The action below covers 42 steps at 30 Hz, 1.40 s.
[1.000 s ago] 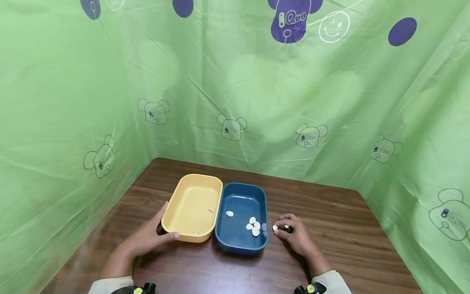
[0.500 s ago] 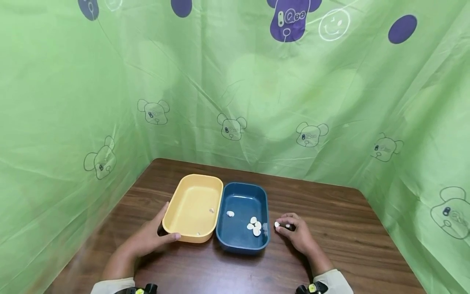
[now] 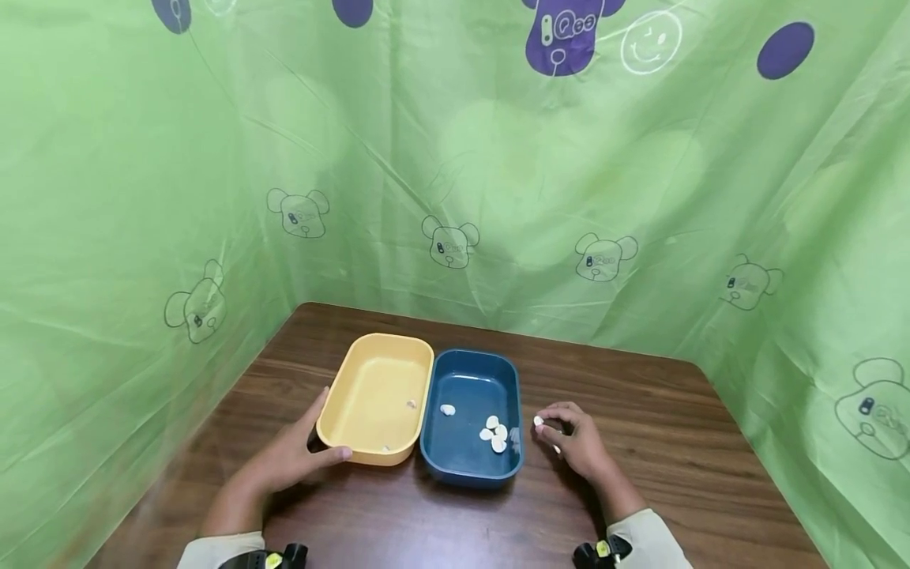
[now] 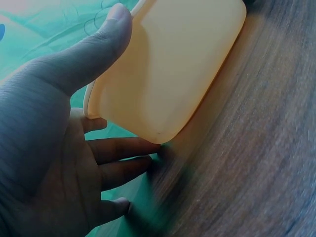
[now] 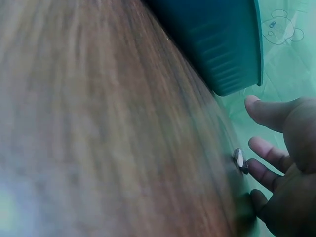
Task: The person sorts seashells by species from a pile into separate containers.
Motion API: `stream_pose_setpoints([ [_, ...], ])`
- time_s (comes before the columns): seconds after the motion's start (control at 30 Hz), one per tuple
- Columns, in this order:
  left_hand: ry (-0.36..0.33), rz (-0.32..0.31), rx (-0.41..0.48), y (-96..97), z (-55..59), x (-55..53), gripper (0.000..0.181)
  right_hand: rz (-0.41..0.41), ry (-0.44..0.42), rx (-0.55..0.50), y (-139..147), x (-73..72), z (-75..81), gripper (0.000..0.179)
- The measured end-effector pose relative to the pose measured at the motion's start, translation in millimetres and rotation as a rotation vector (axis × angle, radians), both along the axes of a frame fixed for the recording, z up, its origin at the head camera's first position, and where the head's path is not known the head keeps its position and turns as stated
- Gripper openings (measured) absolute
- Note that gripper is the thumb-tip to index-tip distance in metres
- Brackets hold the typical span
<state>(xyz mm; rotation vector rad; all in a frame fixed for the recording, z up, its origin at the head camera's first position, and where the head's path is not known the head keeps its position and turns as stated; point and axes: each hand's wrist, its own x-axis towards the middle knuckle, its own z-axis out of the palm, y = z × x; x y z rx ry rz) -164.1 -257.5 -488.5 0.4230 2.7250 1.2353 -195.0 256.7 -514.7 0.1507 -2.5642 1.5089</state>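
My left hand holds the near left corner of a yellow plastic box, its thumb along the front and its fingers on the left side. In the left wrist view the thumb lies across the box's outer wall. To the right of a blue box, my right hand pinches a small white shell between thumb and index finger. Another white shell lies on the table under this hand; the right wrist view shows that shell beside the lower fingers, while the pinched one is hidden.
Inside the blue box lie several white shells grouped at the right and a whitish shell at the left. Two tiny shells, one a brownish shell, are in the yellow box. A green printed curtain surrounds the wooden table.
My right hand has moved slightly forward with the pinched shell, and the other shell now shows lower beside the hand. The left hand stays on the yellow box.
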Motion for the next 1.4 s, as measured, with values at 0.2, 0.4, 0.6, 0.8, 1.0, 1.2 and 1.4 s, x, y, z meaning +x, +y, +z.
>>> stream_pose_setpoints([
  [0.2, -0.033, 0.004, 0.022, -0.2, 1.4, -2.2, 0.124, -0.058, 0.040, 0.045, -5.3, -7.0, 6.6, 0.016],
  [0.4, -0.024, -0.002, 0.003, 0.4, 0.1, -3.4, 0.124, -0.113, 0.128, 0.067, -14.2, -9.4, 15.9, 0.020],
  [0.6, -0.008, -0.003, 0.007, 1.1, -0.5, -2.5, 0.123, -0.133, 0.184, 0.091, -23.9, -15.9, 37.2, 0.020],
  [0.8, -0.014, 0.009, 0.025, 0.9, 0.0, -2.2, 0.124, -0.111, 0.147, 0.048, -40.7, -19.4, 62.7, 0.022],
  [1.0, -0.003, 0.005, 0.031, 0.6, 0.7, -3.2, 0.124, -0.069, 0.146, -0.025, -63.3, -19.0, 75.5, 0.019],
  [1.2, 0.000, 0.009, -0.008, 0.2, -0.1, -2.9, 0.123, -0.034, 0.136, -0.066, -84.9, -18.4, 81.1, 0.020],
  [1.4, -0.015, 0.016, -0.005, 0.1, 0.7, -1.5, 0.124, 0.003, 0.102, -0.051, -107.5, -17.9, 88.6, 0.020],
])
